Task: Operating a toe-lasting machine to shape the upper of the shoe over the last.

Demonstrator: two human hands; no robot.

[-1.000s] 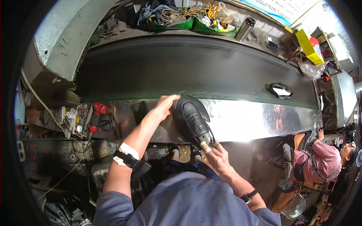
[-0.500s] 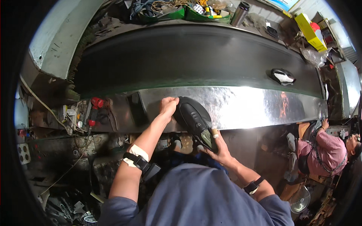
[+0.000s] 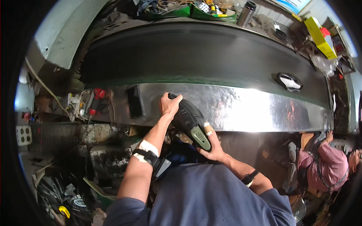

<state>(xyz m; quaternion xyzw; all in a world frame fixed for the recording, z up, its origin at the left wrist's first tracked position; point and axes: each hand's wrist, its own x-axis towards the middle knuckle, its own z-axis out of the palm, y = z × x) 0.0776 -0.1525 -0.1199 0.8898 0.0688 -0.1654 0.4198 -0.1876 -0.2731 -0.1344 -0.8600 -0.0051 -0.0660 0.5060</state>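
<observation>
We have the shoe [image 3: 184, 115] tilted over the near edge of the surface [image 3: 226, 111]. Our left grip [image 3: 170, 105] clasps its toe; our right grip [image 3: 213, 145] wraps its heel. With the green last [image 3: 200, 136] inside, we judge it firm, fairly heavy and perhaps slippery, so we favour holding both ends.

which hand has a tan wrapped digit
The right hand, at the green end of the black shoe, has the tan wrap; the left hand, at the other end, shows none.
</observation>
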